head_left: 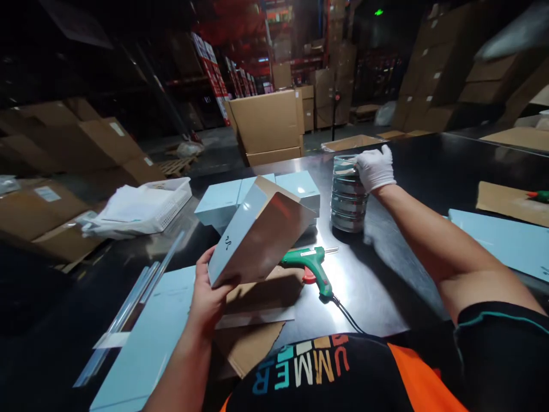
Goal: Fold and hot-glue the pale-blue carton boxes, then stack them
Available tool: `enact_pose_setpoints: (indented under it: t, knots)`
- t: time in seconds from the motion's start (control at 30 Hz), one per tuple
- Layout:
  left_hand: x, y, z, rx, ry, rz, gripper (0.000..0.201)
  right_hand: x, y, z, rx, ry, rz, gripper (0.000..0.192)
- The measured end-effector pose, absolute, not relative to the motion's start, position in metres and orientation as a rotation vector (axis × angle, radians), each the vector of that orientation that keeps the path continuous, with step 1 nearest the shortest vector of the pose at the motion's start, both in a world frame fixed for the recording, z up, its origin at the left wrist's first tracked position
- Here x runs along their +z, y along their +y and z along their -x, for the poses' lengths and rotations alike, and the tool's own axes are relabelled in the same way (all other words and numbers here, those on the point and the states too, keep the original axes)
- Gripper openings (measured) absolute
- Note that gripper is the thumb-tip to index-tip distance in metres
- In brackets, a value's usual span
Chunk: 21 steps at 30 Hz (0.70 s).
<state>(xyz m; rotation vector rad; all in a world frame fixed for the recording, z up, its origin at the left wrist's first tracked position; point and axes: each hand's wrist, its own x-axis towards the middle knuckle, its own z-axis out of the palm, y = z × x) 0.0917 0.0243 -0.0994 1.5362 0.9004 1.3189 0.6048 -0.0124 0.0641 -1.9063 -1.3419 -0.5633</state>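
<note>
My bare left hand (210,292) grips a pale blue box (253,240) by its lower left corner. The box is tilted up off the table, with a small black mark on its side. At the upper right rim of a clear ribbed plastic jar (349,197) is my right hand (376,167), in a white glove. Its fingers are bent over the rim, and their tips are partly hidden. A green glue gun (315,266) with a red trigger lies beneath the raised box, its cord running toward me. Behind the raised box are several pale blue boxes (218,197).
Flat pale blue card (150,337) and clear plastic strips (124,312) lie on the left. A white basket (171,200) stands at the back left. More blue card (501,246) and brown cardboard (506,203) lie right. Large cartons (266,123) stand beyond the dark table.
</note>
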Motion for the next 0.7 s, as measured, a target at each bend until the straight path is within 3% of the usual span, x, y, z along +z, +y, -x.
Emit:
enact_pose_setpoints:
  t: [0.23, 0.5, 0.6, 0.7]
  knots:
    - [-0.107, 0.021, -0.106, 1.189, 0.895, -1.404, 0.094, 0.074, -0.022, -0.594, -0.508, -1.270, 1.841, 0.042]
    - [-0.097, 0.008, -0.114, 1.153, 0.951, -1.369, 0.097, 0.112, -0.057, -0.557, -0.439, -1.147, 1.542, 0.023]
    - [-0.101, 0.006, -0.116, 1.134, 0.941, -1.311, 0.102, 0.111, -0.090, -0.514, -0.210, -1.252, 1.381, 0.032]
    - [-0.113, 0.002, -0.119, 1.102, 0.877, -1.319, 0.102, 0.102, -0.114, -0.465, 0.245, -1.326, 1.272, 0.044]
